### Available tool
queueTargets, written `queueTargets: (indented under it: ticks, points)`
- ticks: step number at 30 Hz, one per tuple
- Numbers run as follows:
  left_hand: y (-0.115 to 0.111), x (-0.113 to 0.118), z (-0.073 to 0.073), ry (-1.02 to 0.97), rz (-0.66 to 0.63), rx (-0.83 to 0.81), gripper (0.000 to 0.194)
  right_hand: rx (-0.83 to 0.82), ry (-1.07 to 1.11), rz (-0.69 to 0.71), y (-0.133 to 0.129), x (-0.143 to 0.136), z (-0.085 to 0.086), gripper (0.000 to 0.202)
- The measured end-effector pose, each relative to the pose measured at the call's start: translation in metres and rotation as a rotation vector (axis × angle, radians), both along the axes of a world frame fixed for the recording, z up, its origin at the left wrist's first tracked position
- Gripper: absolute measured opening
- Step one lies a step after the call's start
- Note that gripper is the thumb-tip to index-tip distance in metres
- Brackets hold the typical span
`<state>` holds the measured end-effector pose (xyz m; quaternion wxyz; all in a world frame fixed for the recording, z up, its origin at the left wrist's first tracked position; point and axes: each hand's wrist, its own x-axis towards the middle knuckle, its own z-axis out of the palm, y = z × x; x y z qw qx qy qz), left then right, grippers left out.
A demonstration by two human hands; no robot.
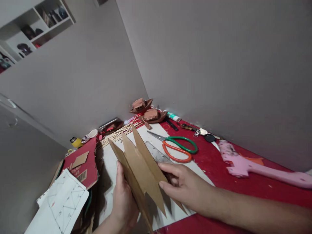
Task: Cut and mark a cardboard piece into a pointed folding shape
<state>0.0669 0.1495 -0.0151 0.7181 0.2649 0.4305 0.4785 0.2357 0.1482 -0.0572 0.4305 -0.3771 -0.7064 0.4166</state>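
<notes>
Between my hands is a folded cardboard piece [141, 169] with long upright walls and pointed ends, tilted above the white sheet [106, 172]. My left hand [124, 198] grips its left wall, thumb on the near side. Along the right wall, my right hand [177, 182] pinches the edge between thumb and fingers. Just beyond the cardboard lie scissors [180, 146] with one green and one orange handle. A metal ruler [158, 152] rests partly hidden behind the cardboard.
Small brown model boats [152, 115] stand at the back corner beside thin wooden sticks [119, 133]. A pink glue gun [243, 165] lies on the red table [207, 165] at right. Red printed cardboard [85, 159] and a paper with drawn lines [65, 201] are at left.
</notes>
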Motion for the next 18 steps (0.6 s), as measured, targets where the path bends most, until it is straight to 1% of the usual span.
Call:
queueTargets:
  ticks: [3,6,9,12,14,16,18]
  points:
    - [0.004,0.005,0.001,0.003,-0.005,-0.003,0.059,0.08,-0.066,-0.081,0.0,0.004,0.002,0.027]
    - [0.003,0.007,0.0,-0.023,-0.043,0.033,0.057,0.122,-0.124,-0.145,0.0,0.006,0.003,0.022]
    - [0.002,0.012,-0.003,-0.062,-0.063,0.085,0.053,0.16,-0.146,-0.167,0.0,0.004,0.0,0.022]
    - [0.007,0.017,-0.008,-0.095,-0.088,0.126,0.053,0.19,-0.177,-0.169,0.0,0.0,-0.008,0.026]
    - [0.012,0.019,-0.013,-0.101,-0.116,0.121,0.057,0.193,-0.226,-0.15,0.0,-0.004,-0.012,0.029]
    - [0.017,0.02,-0.017,-0.103,-0.095,0.104,0.058,0.168,-0.306,-0.119,-0.002,-0.007,-0.013,0.033]
    - [0.02,0.019,-0.022,-0.093,-0.039,0.072,0.056,0.119,-0.406,-0.073,-0.005,-0.009,-0.012,0.036]
